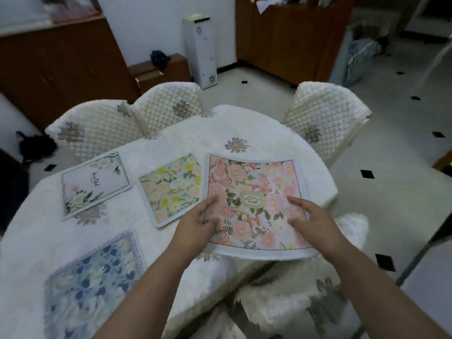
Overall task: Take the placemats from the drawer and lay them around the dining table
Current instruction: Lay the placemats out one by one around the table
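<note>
A pink floral placemat (pixel 254 192) lies at the table's near right edge, its front border hanging slightly past the rim. My left hand (pixel 198 221) rests on its left side with thumb and fingers pinching that edge. My right hand (pixel 310 221) lies on its right side with fingers spread flat. A yellow floral placemat (pixel 171 189) sits just left, its corner tucked under the pink one. A white placemat with green leaves (pixel 94 184) lies further left. A blue floral placemat (pixel 93 285) lies at the near left.
The round table (pixel 190 133) wears a white embroidered cloth. Quilted white chairs stand at the far left (pixel 97 130), far middle (pixel 168 108) and far right (pixel 327 118); a furry white seat (pixel 281 302) is below me. Wooden cabinets (pixel 288 37) line the walls.
</note>
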